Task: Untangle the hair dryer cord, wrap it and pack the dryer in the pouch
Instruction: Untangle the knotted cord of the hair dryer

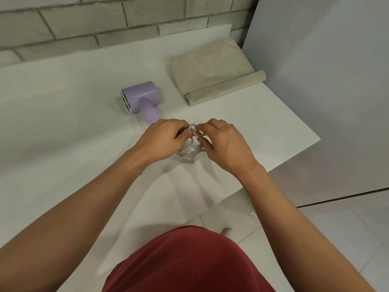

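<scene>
**While the hair dryer point(140, 95) lies on its side, we pick at its bunched cord point(188, 153)**

As we stand at the white counter point(63, 123), both our hands meet over the pale grey cord, which sits in a loose tangle of loops on the counter, just in front of the dryer's handle. Our left hand point(166, 139) pinches a loop between thumb and curled fingers; our right hand point(223, 142) pinches the crossing strands from the other side, thumb tucked under. The two hands nearly touch at the top of the bundle, and the lower coils hang out beneath them, resting on the surface.

The lilac hair dryer lies beyond our left hand, its barrel across the counter and its handle pointing towards us. The beige pouch point(214, 74) lies flat at the far right corner of the counter, apart from the dryer, its open end folded back into a cuff. A grey brick wall point(84, 28) runs behind the counter. Our red garment point(185, 260) fills the lower edge of the view, above a pale tiled floor point(315, 239).
</scene>
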A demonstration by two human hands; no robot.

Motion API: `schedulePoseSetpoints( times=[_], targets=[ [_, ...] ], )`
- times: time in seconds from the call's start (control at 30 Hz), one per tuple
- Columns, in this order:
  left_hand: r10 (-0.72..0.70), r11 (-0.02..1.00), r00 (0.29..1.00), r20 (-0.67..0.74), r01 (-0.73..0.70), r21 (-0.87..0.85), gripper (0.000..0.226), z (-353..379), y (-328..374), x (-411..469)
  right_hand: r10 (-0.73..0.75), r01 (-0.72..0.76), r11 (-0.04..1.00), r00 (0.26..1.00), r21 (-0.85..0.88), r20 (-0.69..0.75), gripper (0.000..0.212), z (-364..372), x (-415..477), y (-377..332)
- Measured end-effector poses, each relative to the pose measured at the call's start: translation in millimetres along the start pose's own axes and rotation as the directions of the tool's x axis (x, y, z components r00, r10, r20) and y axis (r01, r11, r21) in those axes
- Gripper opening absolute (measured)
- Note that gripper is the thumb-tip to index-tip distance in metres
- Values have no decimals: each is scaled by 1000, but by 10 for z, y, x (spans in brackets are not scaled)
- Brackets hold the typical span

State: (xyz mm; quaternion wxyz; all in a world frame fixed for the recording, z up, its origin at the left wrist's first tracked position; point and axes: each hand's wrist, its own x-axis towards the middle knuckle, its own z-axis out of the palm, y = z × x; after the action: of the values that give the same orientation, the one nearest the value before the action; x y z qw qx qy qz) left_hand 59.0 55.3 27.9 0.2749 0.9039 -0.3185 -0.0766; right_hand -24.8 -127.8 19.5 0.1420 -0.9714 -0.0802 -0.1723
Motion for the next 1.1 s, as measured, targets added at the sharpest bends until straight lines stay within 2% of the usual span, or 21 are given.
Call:
schedulePoseSetpoints(
  times=[0.13,0.3,0.37,0.53,0.6,0.63,0.7,0.77,0.83,0.87,0.93,1.0,1.1],
  targets=[
    [11,996,1000,22,-9,-84,21,-9,-21,-19,85,-80,993,995,85,-48,19,-11,10,31],
    [20,998,999,36,-17,-67,25,11,15,-28,226,-203,923,974,326,-32,15,-146,39,85],
    [-17,996,999,29,19,-88,25,0,31,-22,312,-256,860,948,441,-60,12,-217,35,77],
    [-54,992,999,6,54,-114,23,-54,69,-4,544,-345,612,837,712,-62,11,-376,68,-20],
    [-75,987,997,-5,73,-146,22,-70,62,5,622,-390,528,782,755,-31,18,-419,97,3],
    [-88,983,996,-13,84,-161,22,-77,54,4,633,-425,523,774,739,-2,23,-430,108,37],
    [-103,981,994,-25,97,-166,23,-76,47,-2,611,-513,582,788,631,76,29,-411,118,124],
    [-109,982,994,-14,106,-157,24,-58,50,-12,564,-532,729,823,431,61,22,-363,98,168],
    [-114,984,993,-1,113,-141,26,-33,56,-20,412,-390,890,910,235,-47,34,-329,75,121],
    [-118,984,993,0,116,-138,26,-24,57,-22,322,-304,932,944,198,-70,44,-320,68,79],
    [-120,984,993,-8,118,-133,26,-17,60,-16,180,-170,967,983,190,-39,49,-309,72,-4],
    [-118,984,993,-14,115,-135,25,-18,70,-10,80,-80,992,997,98,0,39,-250,65,-37],
    [-109,984,994,-18,105,-143,24,-15,68,-17,43,-42,998,998,-46,37,26,-152,60,7]
  ],
)
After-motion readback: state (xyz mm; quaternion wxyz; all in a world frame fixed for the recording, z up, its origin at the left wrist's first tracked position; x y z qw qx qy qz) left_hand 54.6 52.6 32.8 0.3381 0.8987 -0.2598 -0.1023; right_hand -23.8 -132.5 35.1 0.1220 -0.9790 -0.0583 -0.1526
